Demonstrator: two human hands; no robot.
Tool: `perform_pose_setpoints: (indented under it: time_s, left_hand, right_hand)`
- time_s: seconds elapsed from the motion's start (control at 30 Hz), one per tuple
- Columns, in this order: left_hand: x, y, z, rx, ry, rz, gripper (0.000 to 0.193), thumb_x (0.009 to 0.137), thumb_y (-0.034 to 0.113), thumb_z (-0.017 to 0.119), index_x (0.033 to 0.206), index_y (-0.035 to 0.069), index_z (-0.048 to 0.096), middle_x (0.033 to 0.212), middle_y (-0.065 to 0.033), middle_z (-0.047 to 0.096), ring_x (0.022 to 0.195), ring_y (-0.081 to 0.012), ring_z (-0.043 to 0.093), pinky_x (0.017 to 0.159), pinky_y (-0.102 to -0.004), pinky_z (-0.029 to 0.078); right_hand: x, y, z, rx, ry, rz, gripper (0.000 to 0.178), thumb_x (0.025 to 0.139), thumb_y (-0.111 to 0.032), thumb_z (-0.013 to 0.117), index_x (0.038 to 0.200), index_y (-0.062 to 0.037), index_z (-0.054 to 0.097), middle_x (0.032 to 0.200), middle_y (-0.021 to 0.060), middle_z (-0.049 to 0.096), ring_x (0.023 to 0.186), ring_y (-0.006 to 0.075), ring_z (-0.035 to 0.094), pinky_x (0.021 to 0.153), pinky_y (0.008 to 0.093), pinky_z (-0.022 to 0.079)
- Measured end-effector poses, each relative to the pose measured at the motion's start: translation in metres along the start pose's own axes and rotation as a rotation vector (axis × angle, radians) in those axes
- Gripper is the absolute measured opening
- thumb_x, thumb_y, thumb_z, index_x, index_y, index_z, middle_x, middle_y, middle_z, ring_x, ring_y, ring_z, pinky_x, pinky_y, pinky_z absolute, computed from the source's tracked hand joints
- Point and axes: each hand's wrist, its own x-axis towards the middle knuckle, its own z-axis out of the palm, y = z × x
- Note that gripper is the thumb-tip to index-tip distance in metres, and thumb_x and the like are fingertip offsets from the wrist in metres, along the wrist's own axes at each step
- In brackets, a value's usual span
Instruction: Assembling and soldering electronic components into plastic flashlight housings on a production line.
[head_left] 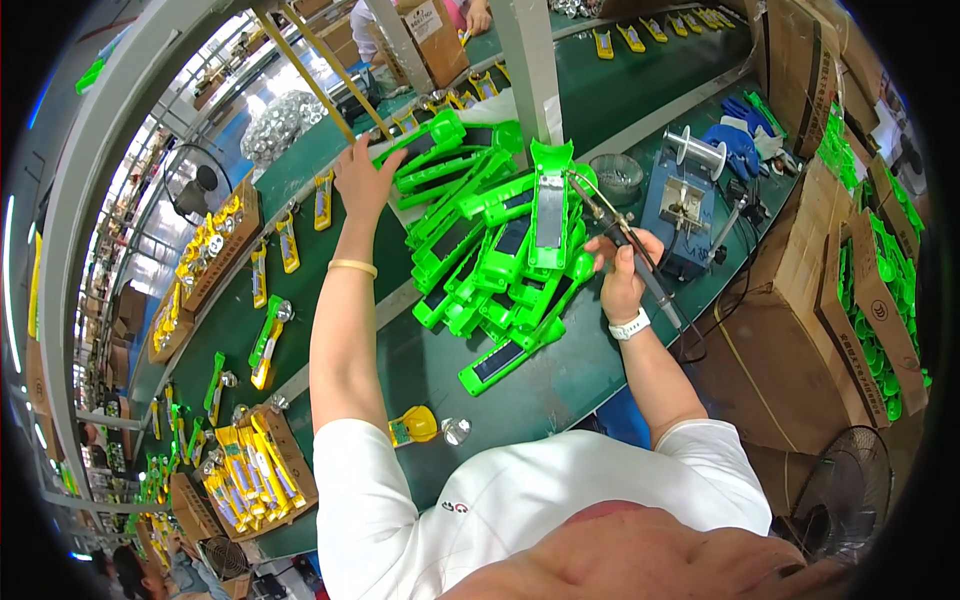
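Observation:
My left hand (pixel 365 180) reaches to the far left edge of a heap of green plastic housings (pixel 470 235). Its fingers are apart, the thumb side close to a housing; I cannot tell if it touches. Many housings carry a dark panel. My right hand (pixel 625 270) is closed around a soldering iron (pixel 645 270), its thin tip pointing up and left toward a green housing with a grey panel (pixel 549 215) on top of the heap. One green housing (pixel 497 365) lies at the near edge. Beside my left upper arm lies a yellow housing (pixel 413 425) with a silvery round part.
A blue soldering station (pixel 680 205) with a solder spool (pixel 700 152) stands at the right, near blue gloves (pixel 740 145) and a glass bowl (pixel 617 175). Yellow pieces (pixel 288 245) line the green belt. A grey post (pixel 532 70) rises behind the heap. Cardboard boxes (pixel 790 300) stand right.

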Motion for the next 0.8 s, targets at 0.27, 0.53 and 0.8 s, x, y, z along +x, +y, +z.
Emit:
perform_pose_setpoints:
  time_s: [0.27, 0.53, 0.8]
  left_hand:
    - [-0.079, 0.175, -0.11, -0.449, -0.361, 0.479, 0.057, 0.067, 0.034, 0.072, 0.115, 0.009, 0.052, 0.109, -0.0118, 0.055, 0.101, -0.0297, 0.051, 0.086, -0.0407, 0.039]
    - [-0.098, 0.215, -0.066, -0.184, -0.322, 0.361, 0.057, 0.067, 0.023, 0.065, 0.119, 0.008, 0.046, 0.099, -0.015, 0.053, 0.078, -0.031, 0.056, 0.07, -0.043, 0.039]
    - [-0.103, 0.122, -0.153, -0.717, -0.165, 0.414, 0.032, 0.067, 0.006, 0.061, 0.099, 0.005, 0.056, 0.099, -0.0115, 0.056, 0.098, -0.0261, 0.053, 0.085, -0.0343, 0.042]
  right_hand:
    - [0.006, -0.001, -0.012, 0.0, 0.065, -0.025, 0.033, 0.091, -0.03, 0.047, 0.109, -0.0068, 0.032, 0.087, 0.015, 0.057, 0.07, 0.0196, 0.06, 0.052, 0.0251, 0.043]
    - [0.002, -0.006, -0.011, -0.049, 0.107, -0.065, 0.029, 0.093, -0.029, 0.044, 0.107, -0.0076, 0.031, 0.086, 0.0158, 0.057, 0.067, 0.0221, 0.061, 0.048, 0.0242, 0.043]
    - [0.014, -0.007, -0.023, -0.077, 0.276, -0.071, 0.024, 0.092, -0.028, 0.039, 0.103, -0.0093, 0.028, 0.074, 0.0172, 0.058, 0.057, 0.0209, 0.057, 0.044, 0.0238, 0.041]
